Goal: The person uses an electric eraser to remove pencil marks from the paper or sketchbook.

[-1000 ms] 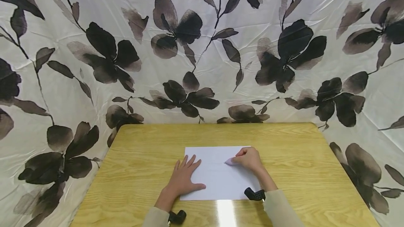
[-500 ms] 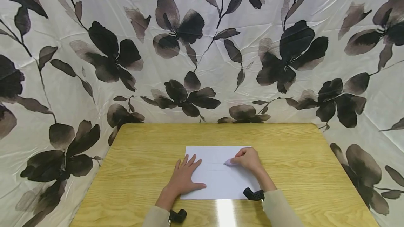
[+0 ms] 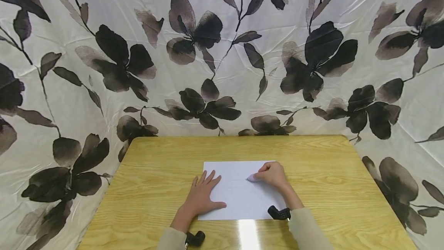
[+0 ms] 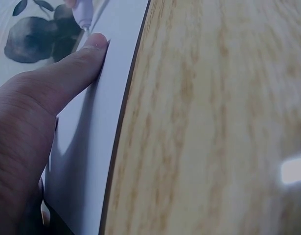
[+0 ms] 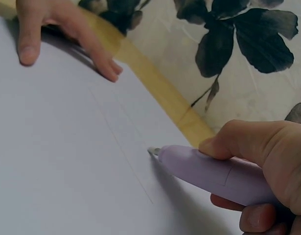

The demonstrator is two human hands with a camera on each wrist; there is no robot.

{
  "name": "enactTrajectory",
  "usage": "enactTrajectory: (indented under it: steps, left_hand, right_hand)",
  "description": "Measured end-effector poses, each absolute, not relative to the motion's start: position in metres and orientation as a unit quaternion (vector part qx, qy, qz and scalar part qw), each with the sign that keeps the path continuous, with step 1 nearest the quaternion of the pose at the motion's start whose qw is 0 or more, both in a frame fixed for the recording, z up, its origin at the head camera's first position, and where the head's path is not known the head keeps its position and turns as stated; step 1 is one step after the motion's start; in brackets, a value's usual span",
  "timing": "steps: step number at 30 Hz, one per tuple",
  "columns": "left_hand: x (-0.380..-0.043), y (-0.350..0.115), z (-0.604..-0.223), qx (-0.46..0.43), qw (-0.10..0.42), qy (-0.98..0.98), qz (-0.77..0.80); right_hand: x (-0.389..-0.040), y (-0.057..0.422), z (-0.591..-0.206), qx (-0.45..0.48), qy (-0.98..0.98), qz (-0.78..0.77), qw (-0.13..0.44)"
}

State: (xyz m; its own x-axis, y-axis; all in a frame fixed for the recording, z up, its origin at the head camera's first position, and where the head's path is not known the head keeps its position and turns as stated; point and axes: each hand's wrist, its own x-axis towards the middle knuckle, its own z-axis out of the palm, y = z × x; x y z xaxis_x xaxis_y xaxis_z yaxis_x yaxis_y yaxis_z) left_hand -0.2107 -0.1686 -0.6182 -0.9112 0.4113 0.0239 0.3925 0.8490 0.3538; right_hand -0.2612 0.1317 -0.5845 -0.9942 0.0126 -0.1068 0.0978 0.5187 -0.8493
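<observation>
A white sheet of paper (image 3: 239,200) lies on the wooden table. My left hand (image 3: 201,197) rests on its left part, fingers spread and thumb stretched out along the near side. In my right hand (image 3: 275,174) is a chunky lilac craft knife (image 5: 209,169), gripped between thumb and curled fingers. Its short metal tip (image 5: 153,151) is at the paper, at the end of a faint thin line. A second thin line (image 5: 123,149) runs roughly parallel to it. The left wrist view shows my left thumb (image 4: 67,78) on the paper, near its edge.
The yellow wood-grain table (image 3: 156,169) extends around the paper. Behind it hangs a white cloth with dark flowers (image 3: 243,88). Each wrist carries a small black camera, such as the one by the right sleeve (image 3: 279,213).
My right hand and the craft knife stay at nearly the same spot on the paper, with only slight shifts. My left hand has not moved on the sheet.
</observation>
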Motion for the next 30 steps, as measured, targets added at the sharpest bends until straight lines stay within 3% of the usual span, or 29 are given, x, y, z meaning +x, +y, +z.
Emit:
enactTrajectory:
  steps: [30]
  left_hand:
    - [-0.2106, -0.1687, -0.6207, 0.209, 0.021, 0.963, 0.172]
  right_hand:
    - [-0.26, 0.1264, -0.5857, 0.03, 0.872, -0.487, 0.04]
